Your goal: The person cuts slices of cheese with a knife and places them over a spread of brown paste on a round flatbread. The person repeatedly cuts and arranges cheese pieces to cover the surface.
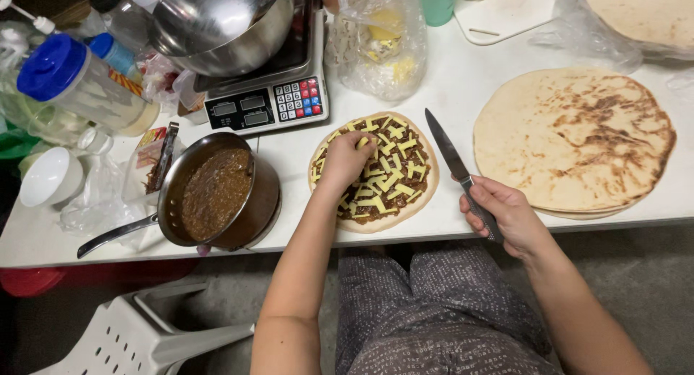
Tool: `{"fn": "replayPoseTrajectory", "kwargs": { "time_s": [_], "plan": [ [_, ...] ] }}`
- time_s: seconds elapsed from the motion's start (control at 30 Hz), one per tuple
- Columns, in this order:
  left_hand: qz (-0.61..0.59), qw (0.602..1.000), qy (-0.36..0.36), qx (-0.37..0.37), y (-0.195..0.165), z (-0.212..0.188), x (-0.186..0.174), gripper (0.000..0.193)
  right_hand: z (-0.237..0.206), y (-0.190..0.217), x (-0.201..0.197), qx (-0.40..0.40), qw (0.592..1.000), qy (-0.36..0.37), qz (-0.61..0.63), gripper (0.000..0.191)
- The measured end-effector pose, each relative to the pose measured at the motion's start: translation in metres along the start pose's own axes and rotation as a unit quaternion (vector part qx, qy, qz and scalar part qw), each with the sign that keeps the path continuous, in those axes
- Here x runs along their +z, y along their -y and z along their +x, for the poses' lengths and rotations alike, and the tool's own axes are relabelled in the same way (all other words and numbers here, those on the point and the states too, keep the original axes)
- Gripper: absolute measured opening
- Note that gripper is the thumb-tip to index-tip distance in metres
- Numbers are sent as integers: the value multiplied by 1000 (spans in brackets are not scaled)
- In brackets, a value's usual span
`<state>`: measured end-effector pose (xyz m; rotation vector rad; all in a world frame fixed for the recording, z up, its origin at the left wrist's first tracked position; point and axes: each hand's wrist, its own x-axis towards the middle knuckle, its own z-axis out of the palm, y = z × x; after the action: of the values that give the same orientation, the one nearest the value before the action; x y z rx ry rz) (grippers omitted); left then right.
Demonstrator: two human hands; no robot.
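Observation:
A round flatbread spread with brown filling and covered with yellow cheese strips lies at the table's near edge. My left hand rests over its left side, fingertips pinching a cheese strip against the topping. My right hand sits to the right of the flatbread, gripping the dark handle of a knife whose blade points away and to the left, above the white table.
A pan of brown filling stands left of the flatbread. Behind are a scale carrying a steel bowl and a bag of cheese. Stacked plain flatbreads lie right. Bottles and a white cup crowd the left.

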<state>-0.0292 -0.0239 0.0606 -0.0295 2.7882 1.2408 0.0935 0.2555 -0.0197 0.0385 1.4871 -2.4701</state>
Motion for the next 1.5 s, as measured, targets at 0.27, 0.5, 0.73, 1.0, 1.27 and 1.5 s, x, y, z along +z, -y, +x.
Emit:
{"fn": "replayPoseTrajectory", "kwargs": {
  "time_s": [0.27, 0.5, 0.73, 1.0, 1.27, 1.5],
  "plan": [
    [100, 995, -21, 21, 13, 13, 10, 20, -1, 3, 4, 15, 1000, -7, -1, 39],
    [135, 979, -95, 118, 23, 24, 12, 30, -1, 0, 3, 11, 1000, -18, -2, 35],
    [98, 988, -84, 84, 13, 16, 2, 35, -1, 1, 3, -1, 1000, -7, -12, 36],
    [-253, 967, 13, -14, -5, -26, -34, 30, -1, -6, 0, 3, 999, -27, -20, 35],
    [-539, 841, 39, -34, 6, -87, -20, 38, -15, -30, 54, -21, 953, -7, -304, 43],
    [-694, 717, 20, 61, 19, -110, 8, 42, -40, -12, 119, -278, 845, -6, -456, 42]
  ]
}}
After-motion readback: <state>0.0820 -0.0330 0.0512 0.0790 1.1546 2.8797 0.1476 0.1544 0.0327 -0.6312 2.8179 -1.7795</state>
